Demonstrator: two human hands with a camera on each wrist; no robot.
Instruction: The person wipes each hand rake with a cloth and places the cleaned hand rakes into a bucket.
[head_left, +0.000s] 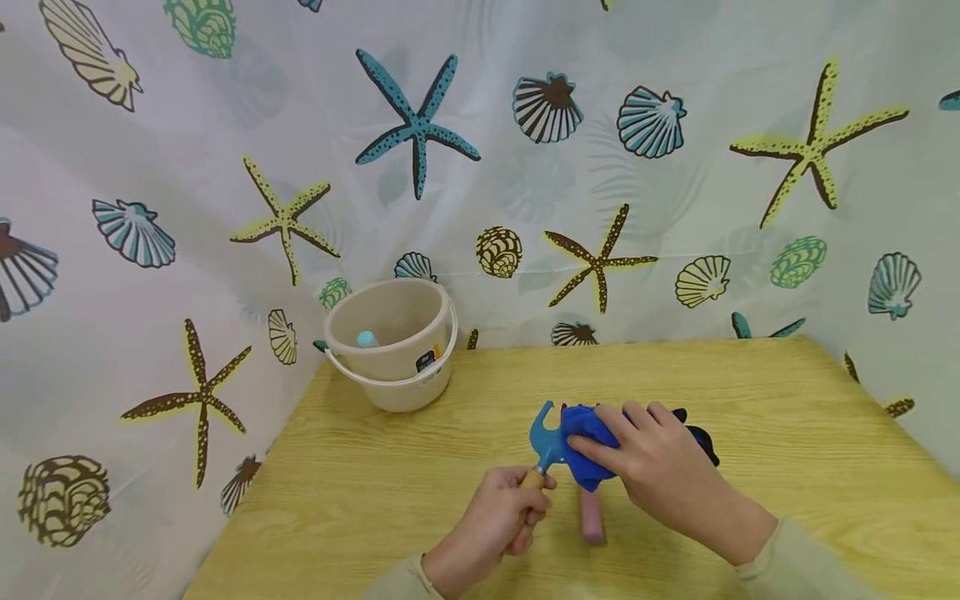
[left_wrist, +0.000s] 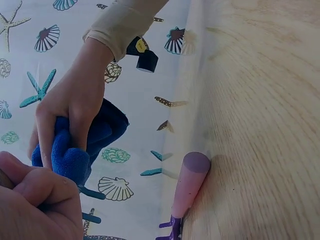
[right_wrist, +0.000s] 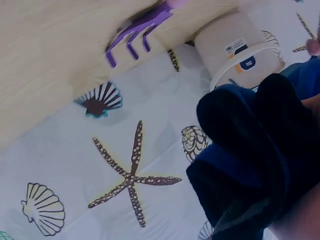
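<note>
My left hand (head_left: 498, 517) grips the wooden handle (head_left: 533, 479) of a small garden hand rake with a blue metal head (head_left: 551, 442). A blue cloth (head_left: 588, 433) is bunched in my right hand (head_left: 660, 467), which presses it against the rake's head and covers part of it. Two blue prongs (left_wrist: 93, 193) stick out beside the cloth in the left wrist view. Below the hands, a second hand rake lies on the table, with a pink handle (head_left: 592, 518) and purple prongs (right_wrist: 137, 37). The dark folded cloth (right_wrist: 245, 145) fills much of the right wrist view.
A cream bucket (head_left: 401, 392) with a white handle stands at the table's back left, and a light-blue cap (head_left: 367, 339) shows inside it. A black object (head_left: 703, 443) is partly hidden behind my right hand. A shell-and-starfish curtain (head_left: 510, 183) surrounds the wooden table (head_left: 360, 500).
</note>
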